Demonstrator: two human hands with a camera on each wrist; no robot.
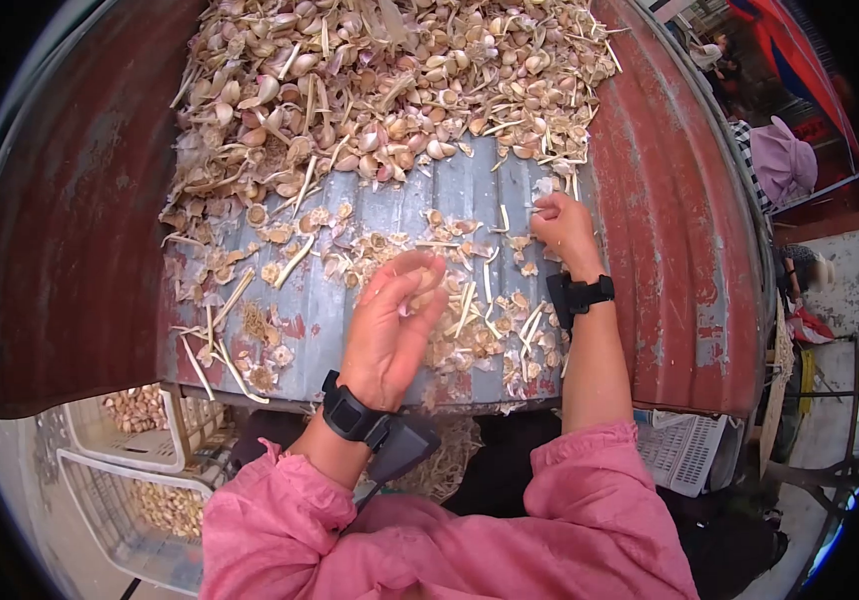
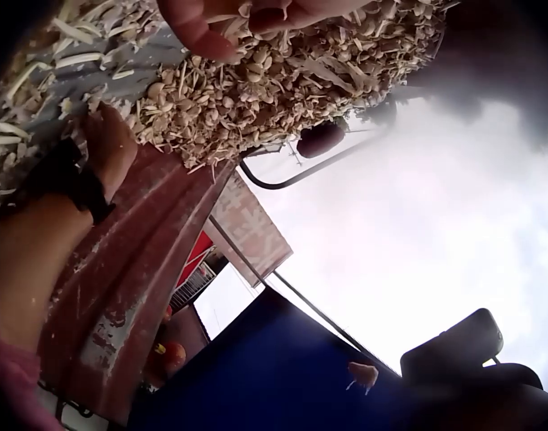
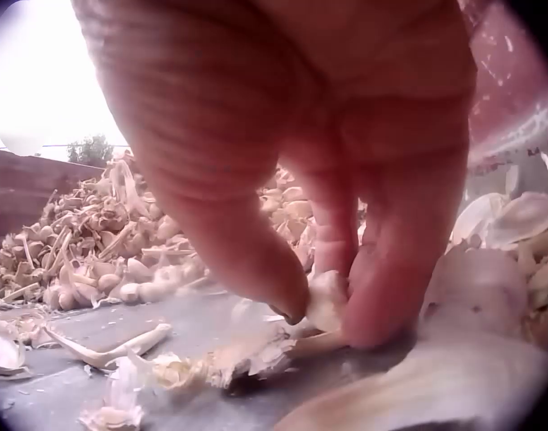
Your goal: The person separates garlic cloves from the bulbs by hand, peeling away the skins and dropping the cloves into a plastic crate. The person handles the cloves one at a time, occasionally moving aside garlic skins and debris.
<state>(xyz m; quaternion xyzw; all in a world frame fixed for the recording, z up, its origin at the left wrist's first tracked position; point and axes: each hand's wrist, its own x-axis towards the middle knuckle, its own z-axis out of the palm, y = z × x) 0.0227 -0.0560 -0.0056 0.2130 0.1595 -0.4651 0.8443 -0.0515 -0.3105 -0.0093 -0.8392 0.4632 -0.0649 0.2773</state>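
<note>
My left hand is raised over the near part of the metal sheet, palm turned up and fingers curled round garlic cloves. The fingers partly hide these cloves. At the right side of the sheet, my right hand reaches down. Its thumb and fingertips pinch a small whitish garlic clove close over the grey metal, among papery skins and a dry stem. A large pile of garlic cloves with skins and stems covers the far part of the sheet.
Red-painted side panels flank the sheet. Loose stems and skins lie scattered near its front edge. Below left stand two plastic crates with garlic cloves in them; another crate is below right. A purple hat shows beyond the right panel.
</note>
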